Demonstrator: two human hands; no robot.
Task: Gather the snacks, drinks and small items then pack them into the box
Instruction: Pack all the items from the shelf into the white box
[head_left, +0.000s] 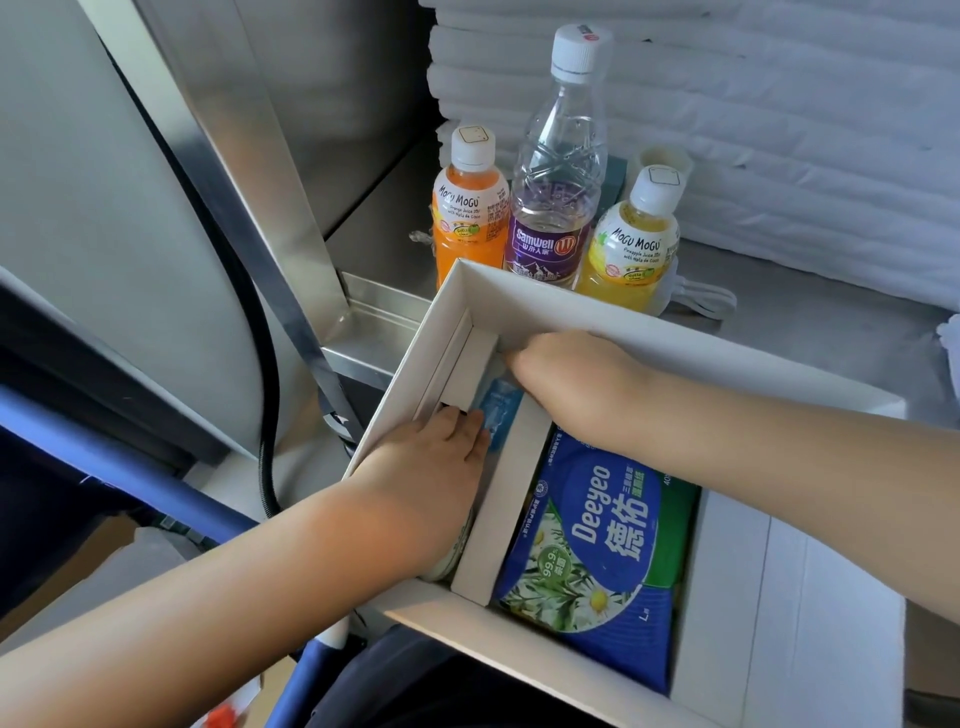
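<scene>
A white box (545, 312) with inner dividers sits in front of me. A blue Deeyeo wipes pack (597, 545) lies in its right compartment. In the narrow left compartment a small blue packet (498, 410) lies between my hands. My left hand (431, 467) reaches in from the near side, fingers resting flat on the packet. My right hand (576, 379) is at the far corner with its fingertips bent down out of sight. Behind the box stand an orange Mogu Mogu bottle (467, 218), a Samwell water bottle (556, 208) and a pineapple Mogu Mogu bottle (634, 244).
A pale round item with green print (457, 551) shows under my left wrist. A tape roll (665, 156) and a white cable (701, 301) lie behind the bottles on the steel counter (810, 322). Stacked white foam sheets (779, 130) rise at the back, and a metal post (249, 156) stands left.
</scene>
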